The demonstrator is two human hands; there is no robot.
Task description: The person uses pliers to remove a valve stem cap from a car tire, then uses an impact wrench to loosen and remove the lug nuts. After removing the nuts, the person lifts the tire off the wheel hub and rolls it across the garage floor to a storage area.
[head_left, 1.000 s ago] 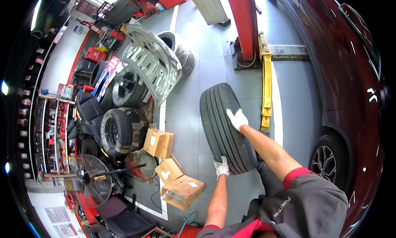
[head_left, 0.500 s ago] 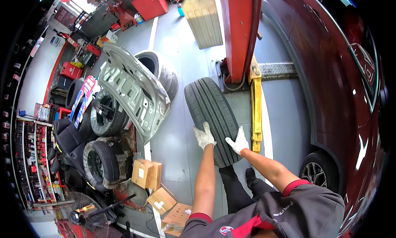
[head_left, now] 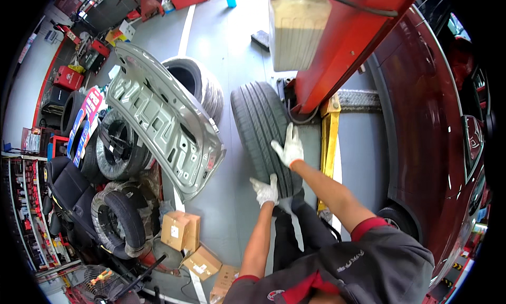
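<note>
A black car tyre stands upright on its tread just in front of my legs. My right hand, in a white knit glove with an orange cuff, lies on the right side of the tread with its fingers spread. Lower down, at the tyre's near left edge, my left hand in a similar glove rests against the rubber, thumb and fingers apart. Neither hand wraps round the tyre.
Right of the tyre are a yellow lift arm, a red lift post and a dark red car. A silver car panel leans at the left, before wrapped tyres. Cardboard boxes lie near left; a plastic canister hangs ahead.
My right hand has moved up and left along the tread, while my left hand sits slightly lower. The view has shifted, with the lift post and canister appearing nearer.
</note>
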